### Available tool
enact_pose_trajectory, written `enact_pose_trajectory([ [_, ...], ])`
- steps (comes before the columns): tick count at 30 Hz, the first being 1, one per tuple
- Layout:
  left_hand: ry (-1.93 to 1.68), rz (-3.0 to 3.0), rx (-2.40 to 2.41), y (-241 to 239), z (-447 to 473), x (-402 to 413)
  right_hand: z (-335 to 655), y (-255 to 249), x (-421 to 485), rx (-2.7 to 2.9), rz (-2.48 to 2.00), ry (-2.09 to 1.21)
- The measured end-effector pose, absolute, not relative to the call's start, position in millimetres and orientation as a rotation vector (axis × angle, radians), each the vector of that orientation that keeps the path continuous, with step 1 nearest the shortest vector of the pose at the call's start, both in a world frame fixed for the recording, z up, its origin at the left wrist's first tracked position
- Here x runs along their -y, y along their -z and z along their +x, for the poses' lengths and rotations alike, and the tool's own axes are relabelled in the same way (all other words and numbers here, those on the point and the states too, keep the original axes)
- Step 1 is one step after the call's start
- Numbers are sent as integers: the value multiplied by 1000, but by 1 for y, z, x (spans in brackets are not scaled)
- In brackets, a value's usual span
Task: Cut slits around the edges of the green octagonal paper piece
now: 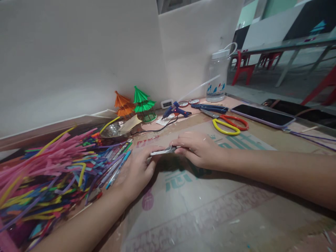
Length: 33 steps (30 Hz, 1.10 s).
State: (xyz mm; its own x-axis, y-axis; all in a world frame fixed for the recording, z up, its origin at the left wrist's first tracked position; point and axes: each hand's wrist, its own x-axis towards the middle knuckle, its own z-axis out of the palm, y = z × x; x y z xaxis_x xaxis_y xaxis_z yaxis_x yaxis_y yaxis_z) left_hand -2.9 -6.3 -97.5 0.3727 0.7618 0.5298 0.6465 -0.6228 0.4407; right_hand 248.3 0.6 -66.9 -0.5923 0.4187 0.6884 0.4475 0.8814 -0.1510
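My left hand [140,169] is closed on one end of a small, flat, whitish-grey piece [161,152]. The fingertips of my right hand [198,148] pinch its darker other end. The piece is held just above a printed plastic-covered board [189,210]; its exact kind is too small and blurred to tell. Beyond my hands lies a blue glue gun [175,110] with a long clear glue stick in its back. Scissors [228,124] with one yellow and one red handle loop rest past my right hand.
Pink and multicoloured fuzzy craft stems [52,157] heap up at left, beside pens [119,168]. Behind are a metal bowl [112,129], orange [124,104] and green [143,101] tiered-roof models, a small clock [167,104], a bottle [217,78], dark-blue-handled pliers [210,107] and a phone [262,115].
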Motion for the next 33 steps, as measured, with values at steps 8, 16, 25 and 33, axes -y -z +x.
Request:
enact_pose_trajectory([
  [8, -1097, 2354, -1265, 91, 4, 8, 248, 68, -3, 2191, -696, -89],
  [16, -1227, 2039, -1232, 96, 7, 4, 254, 73, -20, 1937, -958, -336],
  [25, -1169, 2118, -1241, 98, 4, 7, 253, 73, -13, 2111, -791, -90],
  [33, -1144, 2285, -1373, 104, -9, 6, 255, 71, -12, 2155, -775, -34],
])
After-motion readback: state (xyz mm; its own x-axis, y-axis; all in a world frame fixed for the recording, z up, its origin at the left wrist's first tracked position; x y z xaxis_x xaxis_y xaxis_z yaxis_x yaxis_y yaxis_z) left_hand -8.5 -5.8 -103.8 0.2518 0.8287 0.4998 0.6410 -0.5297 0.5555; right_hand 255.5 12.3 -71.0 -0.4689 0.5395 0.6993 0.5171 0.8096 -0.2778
